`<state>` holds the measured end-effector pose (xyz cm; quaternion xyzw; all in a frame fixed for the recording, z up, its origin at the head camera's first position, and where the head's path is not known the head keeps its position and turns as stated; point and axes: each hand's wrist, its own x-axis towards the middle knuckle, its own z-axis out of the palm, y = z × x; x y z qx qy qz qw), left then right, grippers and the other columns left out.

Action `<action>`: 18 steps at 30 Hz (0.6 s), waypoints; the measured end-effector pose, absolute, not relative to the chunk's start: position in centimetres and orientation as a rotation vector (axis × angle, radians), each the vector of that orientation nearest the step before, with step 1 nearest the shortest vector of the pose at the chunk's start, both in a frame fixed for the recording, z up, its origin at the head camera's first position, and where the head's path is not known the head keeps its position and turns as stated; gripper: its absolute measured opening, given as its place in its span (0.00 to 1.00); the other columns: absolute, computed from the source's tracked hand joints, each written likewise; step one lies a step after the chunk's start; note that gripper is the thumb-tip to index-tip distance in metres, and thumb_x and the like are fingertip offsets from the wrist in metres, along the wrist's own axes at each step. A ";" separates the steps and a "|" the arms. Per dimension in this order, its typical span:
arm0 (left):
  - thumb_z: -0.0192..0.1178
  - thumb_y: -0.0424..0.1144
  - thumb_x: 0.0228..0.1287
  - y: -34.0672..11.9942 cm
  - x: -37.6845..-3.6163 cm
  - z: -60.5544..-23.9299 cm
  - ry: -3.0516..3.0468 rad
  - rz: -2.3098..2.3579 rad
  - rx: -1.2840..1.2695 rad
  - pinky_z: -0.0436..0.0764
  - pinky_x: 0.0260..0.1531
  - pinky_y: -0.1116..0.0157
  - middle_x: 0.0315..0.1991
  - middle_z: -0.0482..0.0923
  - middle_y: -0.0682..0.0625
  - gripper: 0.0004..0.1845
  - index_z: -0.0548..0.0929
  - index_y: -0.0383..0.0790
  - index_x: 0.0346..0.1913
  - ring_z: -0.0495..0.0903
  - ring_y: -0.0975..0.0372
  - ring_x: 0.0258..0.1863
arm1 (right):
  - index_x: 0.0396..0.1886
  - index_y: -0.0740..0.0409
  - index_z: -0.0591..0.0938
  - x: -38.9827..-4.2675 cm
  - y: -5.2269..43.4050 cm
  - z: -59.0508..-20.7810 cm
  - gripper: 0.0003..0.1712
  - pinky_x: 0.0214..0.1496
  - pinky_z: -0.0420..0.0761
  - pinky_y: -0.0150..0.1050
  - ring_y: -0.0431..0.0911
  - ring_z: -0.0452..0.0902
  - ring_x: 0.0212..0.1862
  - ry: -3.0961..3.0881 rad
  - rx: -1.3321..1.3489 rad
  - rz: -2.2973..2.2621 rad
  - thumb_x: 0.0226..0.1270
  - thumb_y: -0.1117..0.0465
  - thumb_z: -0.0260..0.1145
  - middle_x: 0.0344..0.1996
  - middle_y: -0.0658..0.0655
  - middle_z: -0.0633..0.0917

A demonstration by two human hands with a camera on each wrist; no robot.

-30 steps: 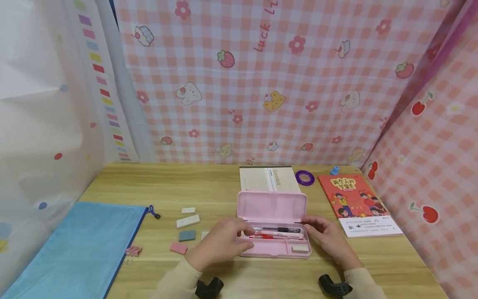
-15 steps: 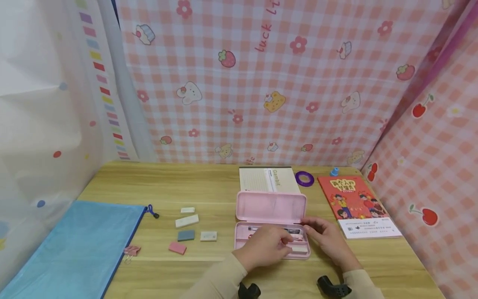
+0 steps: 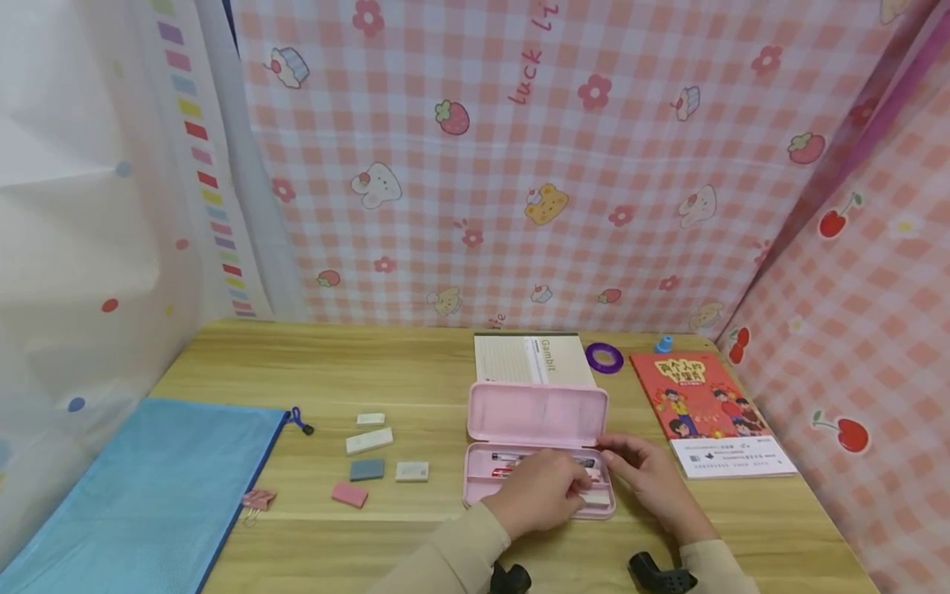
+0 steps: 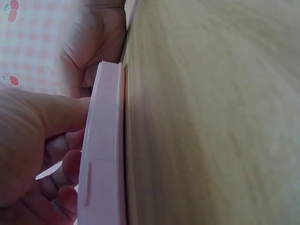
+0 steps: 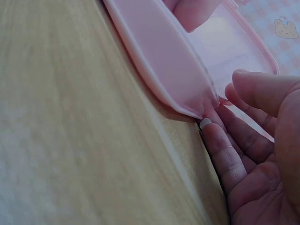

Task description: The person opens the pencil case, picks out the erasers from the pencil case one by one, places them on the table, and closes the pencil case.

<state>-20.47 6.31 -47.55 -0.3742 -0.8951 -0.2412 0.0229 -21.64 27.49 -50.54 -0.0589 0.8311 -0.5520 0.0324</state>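
Note:
An opened pink pencil case [image 3: 519, 502] lies on the table, its lid [image 3: 538, 414] raised behind it. My left hand [image 3: 538, 492] reaches into it over the front rim, thumb and fingers curled at the left end of a white eraser [image 3: 596, 498] in the right compartment. The left wrist view shows the thumb over the case wall [image 4: 101, 145], with the eraser hidden. My right hand [image 3: 656, 487] rests at the case's right end, relaxed fingertips [image 5: 212, 132] touching the corner and the thumb apart. Behind the left hand lie a dark pen [image 3: 507, 456] and a red pen [image 3: 501, 473].
Left of the case lie several erasers, among them a blue-grey one [image 3: 367, 469] and a pink one [image 3: 350, 494]. Farther left are a binder clip [image 3: 259, 500] and a blue zip pouch [image 3: 171, 478]. A notebook [image 3: 505, 356], purple tape roll [image 3: 604, 358] and red book [image 3: 701, 396] lie behind and right.
My left hand has moved right across the case, from its left part to the eraser in the right compartment, and its fingers have drawn together. The right hand has stayed at the case's end.

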 end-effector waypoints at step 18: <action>0.66 0.38 0.57 6.4 -20.2 -47.8 -2.739 -0.636 -1.225 0.74 0.41 0.75 0.33 0.84 0.65 0.07 0.90 0.54 0.36 0.79 0.72 0.36 | 0.54 0.60 0.81 -21.5 27.3 -50.3 0.19 0.53 0.73 0.28 0.41 0.76 0.51 2.547 -0.156 -1.704 0.68 0.55 0.63 0.51 0.59 0.82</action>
